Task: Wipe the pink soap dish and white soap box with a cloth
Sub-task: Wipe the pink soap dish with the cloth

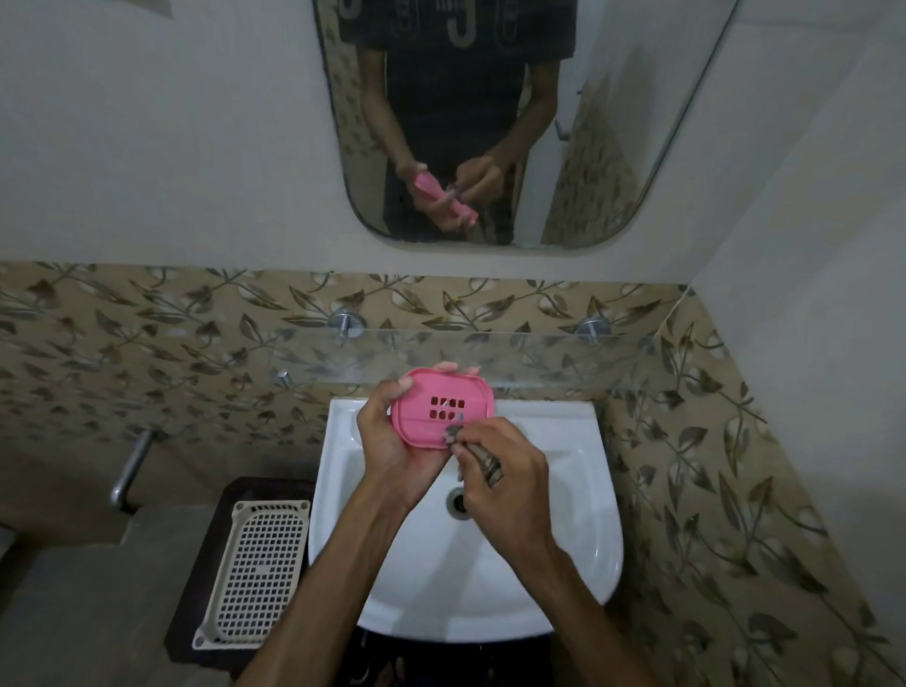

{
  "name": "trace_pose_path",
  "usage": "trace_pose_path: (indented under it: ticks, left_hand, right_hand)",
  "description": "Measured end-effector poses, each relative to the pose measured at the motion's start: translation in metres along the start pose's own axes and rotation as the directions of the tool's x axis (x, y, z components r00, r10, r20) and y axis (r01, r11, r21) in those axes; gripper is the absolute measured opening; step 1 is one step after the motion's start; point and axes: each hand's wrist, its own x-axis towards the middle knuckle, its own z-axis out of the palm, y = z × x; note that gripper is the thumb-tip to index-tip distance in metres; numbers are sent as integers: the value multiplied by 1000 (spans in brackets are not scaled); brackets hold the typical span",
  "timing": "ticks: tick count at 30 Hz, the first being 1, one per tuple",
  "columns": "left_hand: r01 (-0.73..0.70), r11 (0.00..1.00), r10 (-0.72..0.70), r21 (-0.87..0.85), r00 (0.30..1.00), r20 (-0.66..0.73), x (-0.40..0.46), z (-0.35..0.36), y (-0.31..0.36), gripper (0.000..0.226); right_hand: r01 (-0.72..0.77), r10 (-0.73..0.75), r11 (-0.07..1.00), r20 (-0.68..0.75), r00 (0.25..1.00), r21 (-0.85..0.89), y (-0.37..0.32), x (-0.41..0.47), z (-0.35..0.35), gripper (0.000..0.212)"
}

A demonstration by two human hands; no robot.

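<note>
My left hand (393, 444) holds the pink soap dish (438, 399) above the white sink, its slotted face tilted toward me. Fingertips of that hand show over the dish's far rim. My right hand (508, 479) pinches a small dark patterned cloth (480, 454) against the dish's lower right edge. The white soap box (255, 567), a latticed tray, lies on a dark stand to the left of the sink, apart from both hands.
The white sink (562, 547) has a drain hole near its middle. A glass shelf (543, 359) on metal pegs runs across the wall just behind the dish. A mirror (601, 143) hangs above. A metal tap pipe (131, 468) sticks out at the left.
</note>
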Motion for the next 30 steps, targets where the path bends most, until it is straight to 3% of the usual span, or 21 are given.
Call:
trace_pose_path:
  ticks: [5, 8, 12, 16, 20, 26, 30]
  left_hand:
    - [-46, 999, 47, -16, 998, 45, 2, 1, -3, 52]
    - [-50, 998, 51, -32, 997, 52, 2, 5, -1, 50]
    - [-70, 998, 70, 1, 997, 31, 1, 9, -2, 47]
    - [-69, 998, 69, 7, 998, 2, 2, 12, -3, 46]
    - [-96, 995, 95, 39, 995, 17, 4, 8, -3, 53]
    - [-94, 988, 96, 120, 995, -14, 6, 6, -3, 60]
    - [-127, 984, 125, 128, 992, 25, 6, 3, 0, 50]
  right_hand:
    - [-82, 81, 997, -88, 993, -12, 5, 5, 0, 18]
    - [19, -19, 1000, -8, 1000, 17, -4, 1, 4, 21]
    - [-59, 56, 998, -114, 992, -20, 1, 7, 4, 18]
    - [43, -42, 998, -37, 998, 37, -12, 2, 13, 19]
    - [21, -19, 1000, -117, 993, 15, 4, 8, 6, 19]
    - [92, -93, 994, 15, 996, 64, -4, 14, 10, 21]
    - [65, -65, 998, 4, 998, -7, 9, 18, -6, 23]
